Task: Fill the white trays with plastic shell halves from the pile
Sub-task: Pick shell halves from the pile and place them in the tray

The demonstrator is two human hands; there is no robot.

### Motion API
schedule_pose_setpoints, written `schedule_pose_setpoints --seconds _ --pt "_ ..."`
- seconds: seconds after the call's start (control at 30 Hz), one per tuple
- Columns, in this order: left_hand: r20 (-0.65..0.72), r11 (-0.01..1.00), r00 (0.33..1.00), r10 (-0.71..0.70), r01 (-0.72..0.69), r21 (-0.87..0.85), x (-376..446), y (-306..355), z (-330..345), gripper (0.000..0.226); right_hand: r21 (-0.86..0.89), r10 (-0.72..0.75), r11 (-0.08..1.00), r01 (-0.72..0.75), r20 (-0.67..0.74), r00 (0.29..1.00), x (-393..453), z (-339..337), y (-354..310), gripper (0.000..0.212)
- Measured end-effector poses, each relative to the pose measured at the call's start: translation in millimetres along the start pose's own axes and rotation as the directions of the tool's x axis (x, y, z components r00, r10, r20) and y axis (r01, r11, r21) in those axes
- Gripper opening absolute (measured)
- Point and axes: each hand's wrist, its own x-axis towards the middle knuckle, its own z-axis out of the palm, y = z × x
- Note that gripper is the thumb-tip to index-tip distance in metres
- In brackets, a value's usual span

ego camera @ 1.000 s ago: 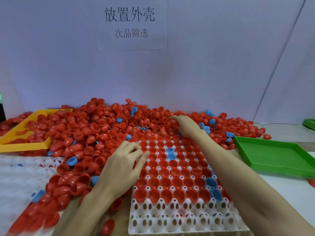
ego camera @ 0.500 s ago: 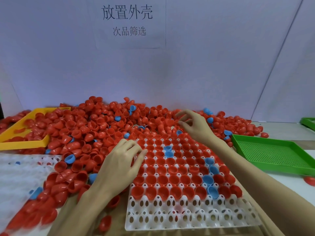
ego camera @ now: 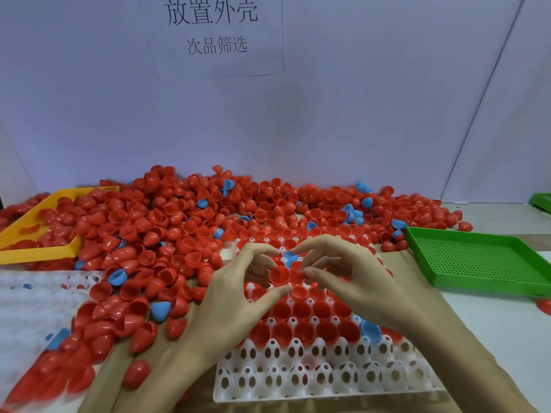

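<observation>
Both hands are meeting over the middle of the white tray (ego camera: 322,380). A red shell half (ego camera: 279,275), open side toward the camera, is sitting between the left hand (ego camera: 238,305) and the right hand (ego camera: 354,281); fingertips of both appear to be pinching it, though which hand is carrying the load I cannot tell. The tray is lying on the worktop (ego camera: 489,329), its far rows holding red and a few blue halves, its two nearest rows standing bare. The pile (ego camera: 185,231) is spreading behind and to the left, spilling into a yellow tray (ego camera: 44,248).

The risks, as I judge them: the thin, slick shell could be slipping out of such a light pinch and rolling among the seated ones; pressing it down tilted could be wedging it or nesting it inside a neighbour; a forearm crossing the tray could be knocking seated halves loose. Blue halves are mixing with red, which may or may not matter.

A paper sign (ego camera: 220,34) on the wall is reading 放置外壳, with 次品筛选 beneath. A green perforated tray (ego camera: 483,260) is sitting at the right.
</observation>
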Motion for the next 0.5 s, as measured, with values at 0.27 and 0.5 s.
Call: schedule_pose_setpoints --seconds 0.27,0.5 --pt "-0.056 1.0 0.998 0.008 -0.009 -0.015 0.1 0.8 -0.3 0.048 -0.072 -0.081 0.995 0.074 -0.103 0.991 -6.7 3.2 1.7 0.044" --pt "-0.033 0.998 0.997 0.063 -0.063 -0.001 -0.8 2.2 2.3 0.049 -0.17 -0.046 0.985 0.038 -0.044 0.998 -9.7 8.1 4.5 0.034"
